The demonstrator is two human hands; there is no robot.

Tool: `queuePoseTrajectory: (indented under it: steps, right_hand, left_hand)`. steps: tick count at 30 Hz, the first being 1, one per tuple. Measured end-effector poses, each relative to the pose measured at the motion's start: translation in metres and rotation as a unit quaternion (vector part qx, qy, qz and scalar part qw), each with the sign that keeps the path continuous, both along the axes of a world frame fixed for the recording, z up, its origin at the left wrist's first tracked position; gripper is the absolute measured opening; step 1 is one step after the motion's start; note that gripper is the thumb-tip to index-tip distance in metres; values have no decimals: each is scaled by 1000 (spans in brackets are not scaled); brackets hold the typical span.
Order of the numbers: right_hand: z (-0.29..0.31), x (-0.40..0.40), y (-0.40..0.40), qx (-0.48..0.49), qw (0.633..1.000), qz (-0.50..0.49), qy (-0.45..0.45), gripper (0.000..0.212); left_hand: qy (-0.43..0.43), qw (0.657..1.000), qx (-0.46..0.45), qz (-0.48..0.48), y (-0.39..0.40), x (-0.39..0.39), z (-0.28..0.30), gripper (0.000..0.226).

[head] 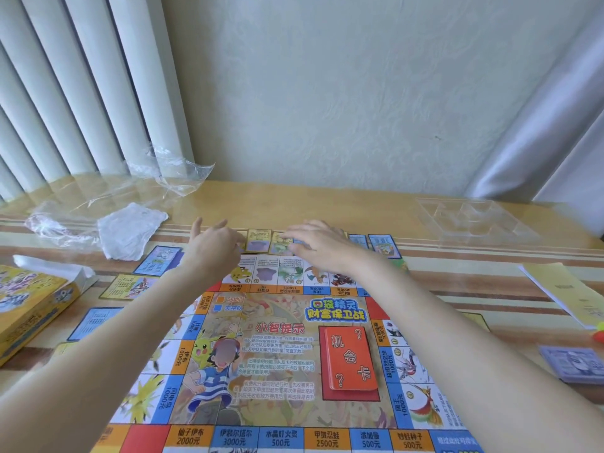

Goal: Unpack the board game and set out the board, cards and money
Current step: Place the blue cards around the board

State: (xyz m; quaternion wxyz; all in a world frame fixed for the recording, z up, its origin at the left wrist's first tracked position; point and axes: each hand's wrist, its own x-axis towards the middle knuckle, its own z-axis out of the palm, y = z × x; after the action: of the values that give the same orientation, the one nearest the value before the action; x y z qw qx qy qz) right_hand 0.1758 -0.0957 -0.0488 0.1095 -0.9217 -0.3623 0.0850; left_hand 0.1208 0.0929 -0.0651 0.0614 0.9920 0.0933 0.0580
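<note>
**Both hands at the far row of cards**

The left hand [212,245] and right hand [318,243] hover with fingers loosely spread, gripping nothing, over small cards [260,240] lined along the board's [281,354] far edge. An orange card stack [351,358] sits on the board; the money [573,362] lies right, the yellow box [29,305] left on the surface [327,204]

both arms stretched forward; left hand [214,245] fingers relaxed; right hand [322,243] flat, palm down
</note>
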Motion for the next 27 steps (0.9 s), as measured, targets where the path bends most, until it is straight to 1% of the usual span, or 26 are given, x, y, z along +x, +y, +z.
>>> queuePoseTrajectory:
  steps: [4,7,10,17,23,25,27]
  right_hand:
    - [-1,-6,32,-36,998,44,14,45]
    - [-3,-7,43,-48,997,53,28,43]
    - [-4,-7,46,-41,997,51,33,43]
    - [-4,-1,34,-46,998,23,41,42]
    - [-4,-2,33,-56,997,26,45,43]
    - [-5,-1,33,-39,997,24,56,43]
    - [-5,1,30,6,999,5,50,43]
  left_hand:
    - [47,999,19,-12,7,1,1,53]
    - [64,998,26,-14,18,4,3,56]
    - [49,999,-7,-18,27,4,1,58]
    - [34,999,0,-25,28,9,-4,56]
    - [20,999,-8,-46,27,8,-5,52]
    - [5,998,-27,-48,27,7,-5,52]
    - [-24,998,-43,-47,27,6,-3,51]
